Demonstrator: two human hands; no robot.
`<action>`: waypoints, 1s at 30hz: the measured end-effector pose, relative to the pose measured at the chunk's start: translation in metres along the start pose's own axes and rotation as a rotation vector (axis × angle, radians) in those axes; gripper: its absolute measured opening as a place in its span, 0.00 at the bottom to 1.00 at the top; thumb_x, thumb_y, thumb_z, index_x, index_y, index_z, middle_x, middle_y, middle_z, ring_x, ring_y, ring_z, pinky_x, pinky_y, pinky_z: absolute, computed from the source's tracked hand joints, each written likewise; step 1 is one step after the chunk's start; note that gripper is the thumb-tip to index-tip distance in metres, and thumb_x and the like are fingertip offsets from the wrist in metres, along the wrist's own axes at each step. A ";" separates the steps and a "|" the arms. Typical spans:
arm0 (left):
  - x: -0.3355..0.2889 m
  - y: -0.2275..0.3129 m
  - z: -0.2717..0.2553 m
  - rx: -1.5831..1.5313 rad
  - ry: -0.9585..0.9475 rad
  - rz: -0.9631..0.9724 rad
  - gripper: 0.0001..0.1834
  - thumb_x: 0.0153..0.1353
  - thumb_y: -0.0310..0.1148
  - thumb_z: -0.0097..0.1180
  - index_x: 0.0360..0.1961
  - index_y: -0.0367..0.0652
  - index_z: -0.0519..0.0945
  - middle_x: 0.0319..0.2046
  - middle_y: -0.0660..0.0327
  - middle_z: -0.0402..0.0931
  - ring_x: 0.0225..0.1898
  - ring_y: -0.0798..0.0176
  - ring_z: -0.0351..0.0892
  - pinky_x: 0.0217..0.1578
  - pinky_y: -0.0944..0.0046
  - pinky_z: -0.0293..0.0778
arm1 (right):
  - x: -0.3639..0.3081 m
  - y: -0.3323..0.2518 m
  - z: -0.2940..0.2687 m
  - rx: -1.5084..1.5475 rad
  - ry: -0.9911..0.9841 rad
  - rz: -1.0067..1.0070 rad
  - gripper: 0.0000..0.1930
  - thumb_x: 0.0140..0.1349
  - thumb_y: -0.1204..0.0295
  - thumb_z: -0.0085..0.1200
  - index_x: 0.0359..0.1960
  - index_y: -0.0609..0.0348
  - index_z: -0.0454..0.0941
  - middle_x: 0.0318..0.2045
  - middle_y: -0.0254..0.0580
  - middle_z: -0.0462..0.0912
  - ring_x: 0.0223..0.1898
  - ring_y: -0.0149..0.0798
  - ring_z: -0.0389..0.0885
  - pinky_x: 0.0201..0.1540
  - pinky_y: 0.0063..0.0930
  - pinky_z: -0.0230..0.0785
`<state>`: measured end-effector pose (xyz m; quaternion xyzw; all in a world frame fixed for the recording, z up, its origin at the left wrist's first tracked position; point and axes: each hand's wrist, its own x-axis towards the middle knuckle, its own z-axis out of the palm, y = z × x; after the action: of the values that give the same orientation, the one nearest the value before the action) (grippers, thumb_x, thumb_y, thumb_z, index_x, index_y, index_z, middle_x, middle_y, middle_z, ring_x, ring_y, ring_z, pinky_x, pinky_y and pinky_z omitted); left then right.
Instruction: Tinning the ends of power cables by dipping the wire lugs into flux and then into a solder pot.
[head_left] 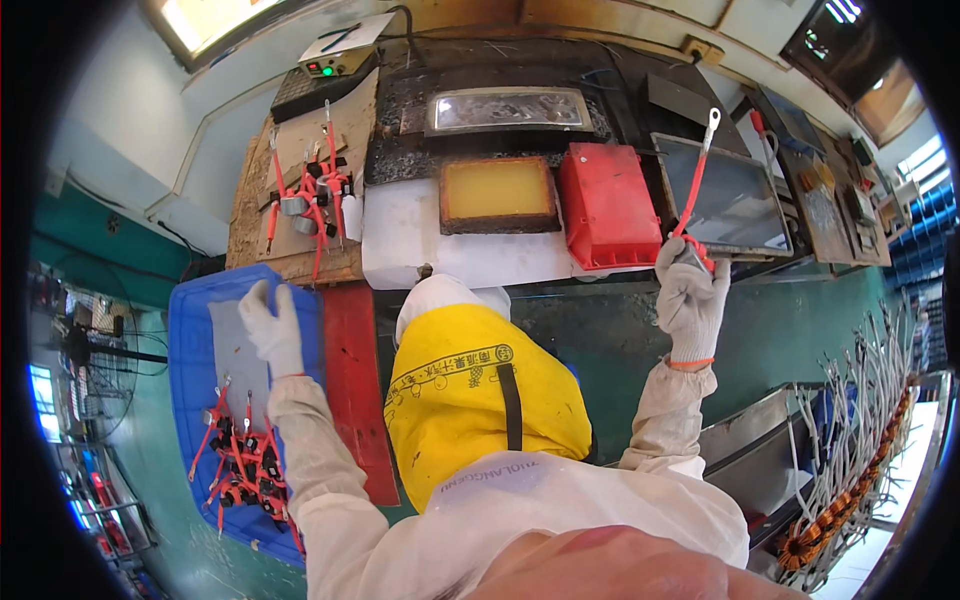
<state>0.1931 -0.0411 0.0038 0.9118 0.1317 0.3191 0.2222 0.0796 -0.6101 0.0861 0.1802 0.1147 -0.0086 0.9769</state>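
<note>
My right hand (690,305), in a white knit glove, is closed around the lower end of a red cable (692,195). The cable rises from the glove and ends at the top in a silver ring terminal (713,118). A bunched red part of it shows beside my fingers. My left hand (272,328), also gloved, is over the blue bin (185,345) with thumb and fingers apart and nothing seen in it. Lower in that bin lies a heap of red cable pieces (250,465) with black parts and ring terminals.
More red cable assemblies (318,195) lie on a board at the left of the bench. A lit control box (335,65), a metal-framed tray (510,110), an amber-filled tray (498,192) and a red box (610,205) stand farther along. Copper coils with pale leads (835,520) sit at lower right.
</note>
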 end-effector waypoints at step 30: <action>-0.133 0.319 0.061 -0.340 -0.589 1.203 0.16 0.52 0.36 0.60 0.43 0.50 0.77 0.40 0.63 0.70 0.34 0.62 0.80 0.31 0.62 0.79 | 0.027 0.069 -0.094 -0.468 -0.013 0.101 0.27 0.68 0.43 0.49 0.56 0.50 0.75 0.57 0.38 0.78 0.62 0.43 0.72 0.70 0.42 0.56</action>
<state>0.1624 -0.3879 0.0475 0.8277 -0.5146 0.1420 0.1729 0.0887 -0.5115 0.0187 -0.0454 0.0982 0.0660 0.9919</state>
